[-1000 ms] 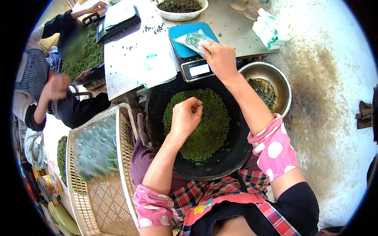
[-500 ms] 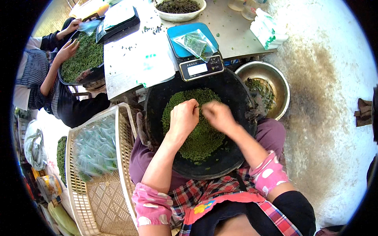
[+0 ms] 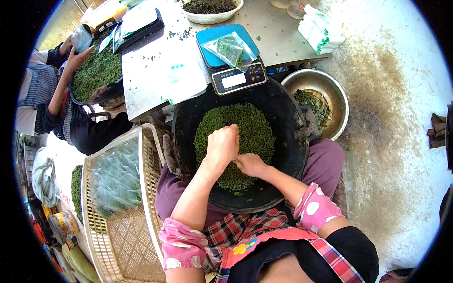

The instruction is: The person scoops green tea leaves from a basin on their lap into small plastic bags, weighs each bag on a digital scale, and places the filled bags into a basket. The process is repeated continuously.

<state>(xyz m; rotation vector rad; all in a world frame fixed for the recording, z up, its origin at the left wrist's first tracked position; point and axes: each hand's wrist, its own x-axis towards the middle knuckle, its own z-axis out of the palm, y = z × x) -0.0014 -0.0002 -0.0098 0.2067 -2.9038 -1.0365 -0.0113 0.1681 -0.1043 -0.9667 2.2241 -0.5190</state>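
Both my hands are over a wide black basin (image 3: 288,174) on my lap that holds a heap of small green berries, like green peppercorns (image 3: 255,127). My left hand (image 3: 222,147) is closed in a fist above the heap; whatever is inside is hidden. Just below it to the right, my right hand (image 3: 251,164) is pinched by the heel of the left. What it grips is too small to make out. Beyond the basin, a digital scale (image 3: 238,79) with a blue top carries a clear plastic bag (image 3: 230,49) with some green berries inside.
Left of me is a cream plastic crate (image 3: 151,188) with filled clear bags (image 3: 115,174). A metal bowl (image 3: 342,106) with green stems stands at right. A white bowl (image 3: 212,18) and stacked bags (image 3: 321,30) are on the table (image 3: 278,47). A co-worker's hand (image 3: 78,57) is at another green heap.
My right hand has moved down and toward me, from beside the left hand's fingers to near its wrist. My left hand has barely shifted. The co-worker's hands have moved with a bag.
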